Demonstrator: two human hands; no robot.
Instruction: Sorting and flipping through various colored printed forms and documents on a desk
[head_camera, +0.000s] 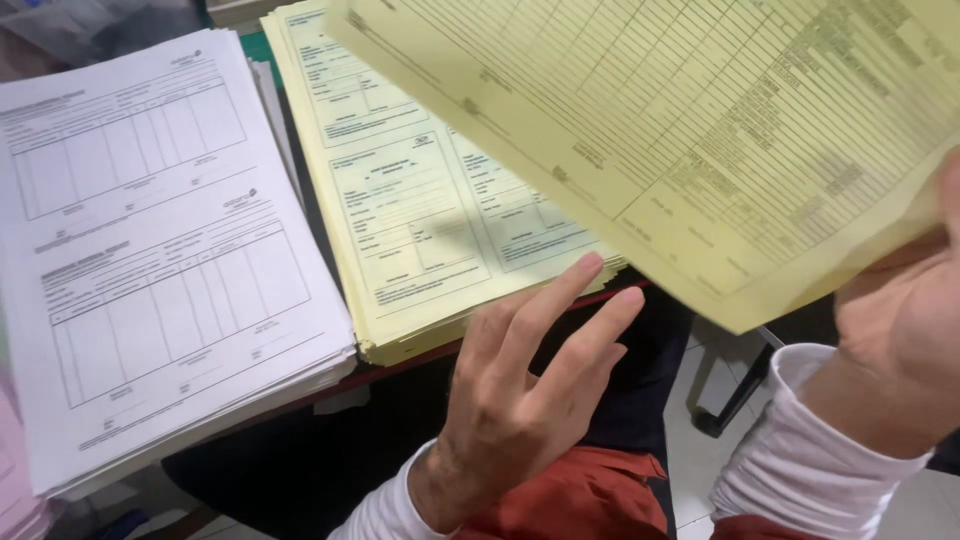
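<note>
My right hand (900, 330) grips the lower right edge of a few yellow printed forms (700, 130), lifted and tilted above the desk. My left hand (530, 380) hovers open below them, fingers spread and pointing up toward the near edge of a stack of yellow forms (420, 210) lying on the desk; the fingertips are at or just short of that edge. Both arms wear white sleeves.
A thick stack of white printed forms (160, 250) lies to the left of the yellow stack. A pink stack edge (15, 480) shows at the far left. The desk's red-brown front edge (400, 365) runs under the stacks. Below are my dark and red clothing and a chair leg (735, 395) on a tiled floor.
</note>
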